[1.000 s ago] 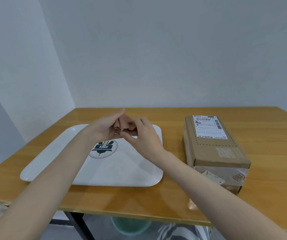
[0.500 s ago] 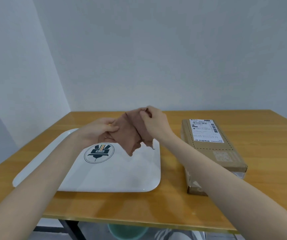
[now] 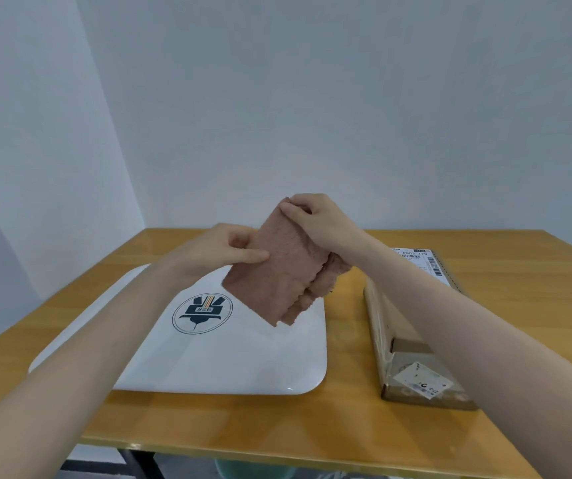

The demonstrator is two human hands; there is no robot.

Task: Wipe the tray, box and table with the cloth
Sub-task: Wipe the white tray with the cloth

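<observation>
Fuzzy pink cloth hangs folded, pinched by left grip and right grip.

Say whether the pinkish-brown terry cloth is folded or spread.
Folded: the pinkish-brown terry cloth shows doubled, layered edges, pinched by the left hand and right hand.

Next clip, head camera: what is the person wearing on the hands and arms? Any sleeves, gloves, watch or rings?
Nothing worn shows. The left hand and right hand are bare, with no gloves. The left forearm and right forearm are uncovered right down to the frame edge: no sleeves, watch or bracelet. No ring can be made out on the visible fingers.
</observation>
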